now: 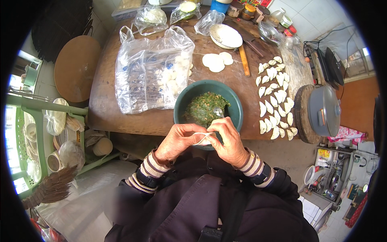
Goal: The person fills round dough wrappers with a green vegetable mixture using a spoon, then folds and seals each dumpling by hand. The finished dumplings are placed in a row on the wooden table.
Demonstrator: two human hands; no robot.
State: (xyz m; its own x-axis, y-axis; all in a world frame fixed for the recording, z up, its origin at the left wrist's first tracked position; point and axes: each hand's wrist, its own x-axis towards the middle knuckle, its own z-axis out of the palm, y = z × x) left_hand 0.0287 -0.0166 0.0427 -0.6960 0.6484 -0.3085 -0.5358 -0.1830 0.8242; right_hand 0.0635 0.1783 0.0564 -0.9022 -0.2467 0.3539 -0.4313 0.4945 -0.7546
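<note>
Between my two hands a folded dumpling wrapper (202, 139) is pinched, its edges partly brought together. My left hand (179, 139) grips its left end, while my right hand (229, 142) holds the other end with thumb and fingers. Both hands are over the near rim of a dark green basin (178, 109). Chopped green filling (205, 106) lies in the basin, and a metal spoon (218, 112) rests in it, its handle hidden by my right hand. Beyond the basin lie several flat round wrappers (216, 62). Rows of shaped dumplings (273, 99) cover the table's right side.
A clear plastic bag (142, 75) spreads over pale dough pieces on the left of the wooden table (102, 99). A bowl of flour (226, 35), a wooden rolling pin (244, 60) and a cleaver (252, 45) lie behind. A lidded grey pot (325, 110) stands right.
</note>
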